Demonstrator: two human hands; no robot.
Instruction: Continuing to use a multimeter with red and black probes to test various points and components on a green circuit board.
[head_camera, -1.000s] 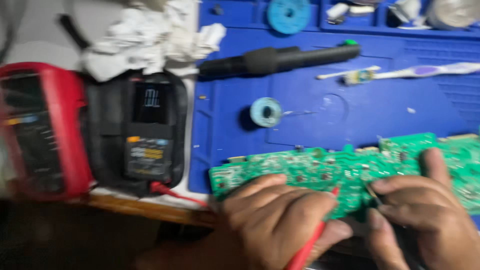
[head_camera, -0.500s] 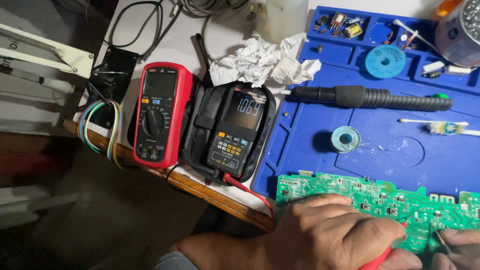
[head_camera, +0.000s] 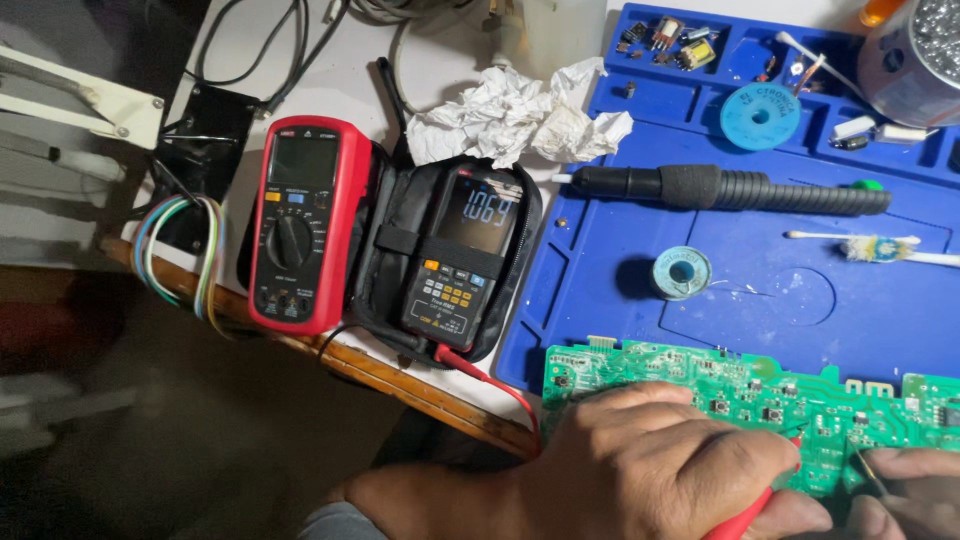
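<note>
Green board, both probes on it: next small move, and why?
Probably hold both tips steady and glance at the black meter, whose display is lit. The left hand presses the red probe onto the green board; the right hand holds a thin tip at its lower edge.

1. The circuit board (head_camera: 760, 410) is a long green panel studded with small black chips, silver solder points and white markings. It lies flat along the near edge of a blue mat, its left end close to the mat's corner and its right end running out of view. Its lower middle part is covered by the hands.

2. The red probe (head_camera: 745, 515) is a slim red-handled rod, tilted, with its tip down on the board's lower middle area. Most of its handle is hidden.

3. The second probe (head_camera: 868, 468) is a thin dark point touching the board further right; its handle cannot be seen.
</note>
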